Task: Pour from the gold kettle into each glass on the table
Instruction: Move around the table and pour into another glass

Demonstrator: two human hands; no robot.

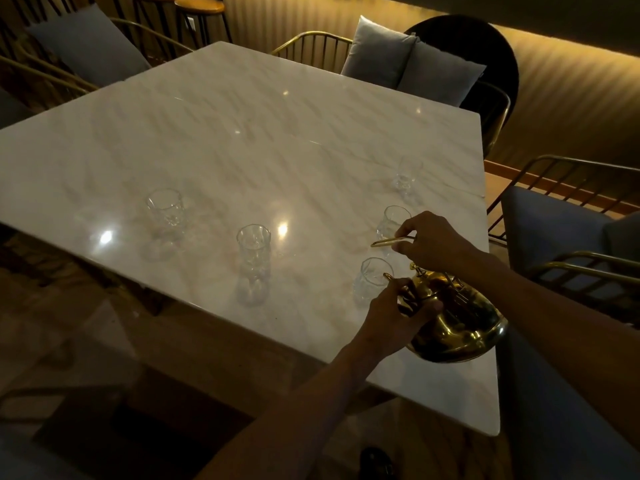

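Note:
The gold kettle (453, 327) hangs tilted to the left over the white marble table (242, 133), near its front right edge. My right hand (433, 240) grips the kettle's thin gold handle from above. My left hand (394, 310) presses against the kettle's body by the spout. The spout tip sits at the rim of the nearest clear glass (370, 282). Several more clear glasses stand on the table: one just behind my right hand (389, 223), one farther back right (407, 174), one in the middle (252, 261) and one to the left (164, 216).
Gold wire chairs with grey cushions (412, 60) ring the table at the back, left (90, 46) and right (568, 237). Wooden stools (199, 8) stand at the far back. The table's near edge runs diagonally above a dark floor.

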